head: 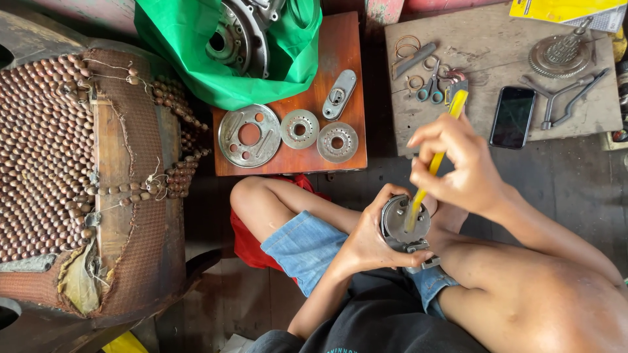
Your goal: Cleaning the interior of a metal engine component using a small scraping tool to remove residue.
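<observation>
Over the lap, the left hand closes its grip around a round metal housing. The right hand grips a yellow-handled screwdriver, tip inside the housing. Farther off, three metal discs lie on a red-brown surface; scissors and a phone lie on a grey board.

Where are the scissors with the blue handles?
In the head view, the scissors lie on the grey board at upper right, beside some metal rings and left of the black phone, just above the right hand.
</observation>
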